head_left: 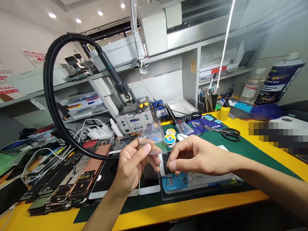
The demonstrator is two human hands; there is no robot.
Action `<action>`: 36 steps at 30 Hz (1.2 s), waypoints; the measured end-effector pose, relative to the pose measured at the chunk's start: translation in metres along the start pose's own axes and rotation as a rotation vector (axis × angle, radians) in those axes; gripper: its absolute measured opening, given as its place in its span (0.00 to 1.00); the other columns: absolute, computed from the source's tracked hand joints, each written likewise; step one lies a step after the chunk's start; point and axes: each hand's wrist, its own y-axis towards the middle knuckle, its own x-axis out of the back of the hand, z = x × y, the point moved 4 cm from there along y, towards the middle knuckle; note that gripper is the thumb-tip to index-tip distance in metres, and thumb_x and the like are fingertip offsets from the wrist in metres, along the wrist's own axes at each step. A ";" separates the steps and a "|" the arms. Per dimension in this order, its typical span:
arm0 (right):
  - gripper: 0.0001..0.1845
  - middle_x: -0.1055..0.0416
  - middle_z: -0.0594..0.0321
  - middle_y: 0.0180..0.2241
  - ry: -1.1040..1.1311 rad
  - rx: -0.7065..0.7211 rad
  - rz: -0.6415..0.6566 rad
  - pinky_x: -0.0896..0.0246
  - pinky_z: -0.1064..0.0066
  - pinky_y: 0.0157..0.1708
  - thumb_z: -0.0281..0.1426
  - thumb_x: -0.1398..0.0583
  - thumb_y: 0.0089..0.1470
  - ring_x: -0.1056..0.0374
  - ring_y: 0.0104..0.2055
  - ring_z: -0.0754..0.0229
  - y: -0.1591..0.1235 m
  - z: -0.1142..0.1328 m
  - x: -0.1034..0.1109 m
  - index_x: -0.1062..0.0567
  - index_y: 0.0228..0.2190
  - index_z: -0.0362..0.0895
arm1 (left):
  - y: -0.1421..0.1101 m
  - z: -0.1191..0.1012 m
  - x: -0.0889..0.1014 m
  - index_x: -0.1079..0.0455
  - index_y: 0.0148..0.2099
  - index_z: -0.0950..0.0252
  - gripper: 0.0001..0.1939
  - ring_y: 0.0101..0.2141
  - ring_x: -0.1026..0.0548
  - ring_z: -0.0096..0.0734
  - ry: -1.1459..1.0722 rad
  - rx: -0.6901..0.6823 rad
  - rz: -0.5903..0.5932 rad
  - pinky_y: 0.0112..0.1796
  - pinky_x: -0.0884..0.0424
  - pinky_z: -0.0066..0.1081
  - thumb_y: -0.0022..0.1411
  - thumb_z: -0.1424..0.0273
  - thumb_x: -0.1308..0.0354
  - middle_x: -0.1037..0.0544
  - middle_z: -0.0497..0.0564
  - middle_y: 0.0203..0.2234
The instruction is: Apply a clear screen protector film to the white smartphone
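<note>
My left hand (134, 165) and my right hand (194, 160) hold a thin clear panel (154, 128) upright between them, gripping its opposite edges between thumb and fingers. It looks like glass or clear plastic, with a thin dark line along its lower right edge. Through it I see the bench behind. Below my hands lie white phones (149, 184) and a blue-printed card (174, 181) on a dark mat. Several phone parts with copper-coloured backs (91, 166) lie to the left of my left hand.
A green mat (240, 154) covers the yellow bench. Behind my hands stand a soldering station (134, 120) and a solder spool (170, 139). Scissors (231, 134), a yellow bottle (224, 110) and a spray can (279, 80) stand right. A black hose (54, 86) arcs up left.
</note>
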 end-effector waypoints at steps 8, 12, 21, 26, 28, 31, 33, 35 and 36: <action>0.20 0.23 0.63 0.25 0.112 0.038 -0.098 0.37 0.74 0.26 0.45 0.27 0.49 0.32 0.25 0.66 0.001 0.001 0.005 0.19 0.33 0.41 | -0.006 0.001 -0.003 0.24 0.41 0.67 0.08 0.24 0.21 0.33 0.114 -0.066 0.047 0.22 0.20 0.31 0.64 0.66 0.34 0.16 0.54 0.29; 0.21 0.23 0.64 0.24 0.205 0.099 -0.170 0.33 0.73 0.27 0.43 0.25 0.47 0.29 0.26 0.65 0.001 0.006 0.008 0.20 0.33 0.40 | -0.008 0.001 -0.007 0.23 0.38 0.67 0.08 0.21 0.22 0.31 0.138 -0.037 0.064 0.21 0.22 0.30 0.64 0.66 0.34 0.17 0.53 0.28; 0.17 0.24 0.64 0.24 0.330 0.241 -0.280 0.34 0.74 0.22 0.38 0.25 0.47 0.28 0.24 0.64 0.001 0.014 0.020 0.19 0.32 0.41 | -0.013 0.002 -0.013 0.23 0.38 0.67 0.10 0.21 0.22 0.32 0.141 0.045 0.081 0.20 0.23 0.29 0.62 0.65 0.32 0.17 0.53 0.27; 0.16 0.23 0.63 0.25 0.381 0.226 -0.267 0.33 0.74 0.22 0.41 0.27 0.51 0.27 0.24 0.64 0.000 0.013 0.025 0.20 0.28 0.41 | -0.014 0.003 -0.013 0.23 0.39 0.66 0.10 0.21 0.21 0.32 0.138 0.077 0.112 0.21 0.23 0.29 0.62 0.65 0.32 0.16 0.54 0.28; 0.18 0.24 0.63 0.24 0.406 0.220 -0.258 0.33 0.75 0.22 0.42 0.28 0.53 0.28 0.24 0.64 0.000 0.012 0.026 0.21 0.26 0.40 | -0.014 0.003 -0.013 0.22 0.37 0.67 0.10 0.20 0.21 0.32 0.143 0.096 0.130 0.21 0.23 0.29 0.62 0.64 0.32 0.16 0.55 0.27; 0.19 0.25 0.64 0.24 0.420 0.220 -0.246 0.33 0.75 0.22 0.43 0.30 0.56 0.28 0.23 0.65 0.001 0.012 0.025 0.22 0.25 0.40 | -0.013 0.004 -0.011 0.22 0.35 0.68 0.11 0.19 0.22 0.32 0.099 0.142 0.154 0.20 0.24 0.28 0.61 0.64 0.31 0.17 0.54 0.26; 0.19 0.24 0.64 0.25 0.423 0.219 -0.236 0.33 0.75 0.22 0.43 0.30 0.56 0.28 0.24 0.65 0.002 0.011 0.024 0.21 0.25 0.40 | -0.012 0.006 -0.010 0.22 0.36 0.67 0.10 0.19 0.21 0.31 0.027 0.178 0.177 0.20 0.23 0.28 0.61 0.65 0.31 0.16 0.53 0.26; 0.19 0.24 0.63 0.26 0.418 0.206 -0.225 0.34 0.75 0.22 0.43 0.29 0.55 0.28 0.24 0.65 0.003 0.010 0.021 0.21 0.25 0.40 | -0.010 0.008 -0.008 0.22 0.38 0.66 0.07 0.19 0.20 0.31 -0.039 0.193 0.225 0.21 0.22 0.28 0.62 0.66 0.32 0.16 0.52 0.27; 0.19 0.24 0.63 0.25 0.407 0.196 -0.219 0.34 0.75 0.21 0.44 0.29 0.54 0.28 0.23 0.65 0.003 0.009 0.020 0.21 0.26 0.40 | -0.009 0.008 -0.007 0.22 0.39 0.65 0.06 0.20 0.20 0.31 -0.061 0.190 0.252 0.21 0.21 0.28 0.63 0.67 0.33 0.16 0.52 0.28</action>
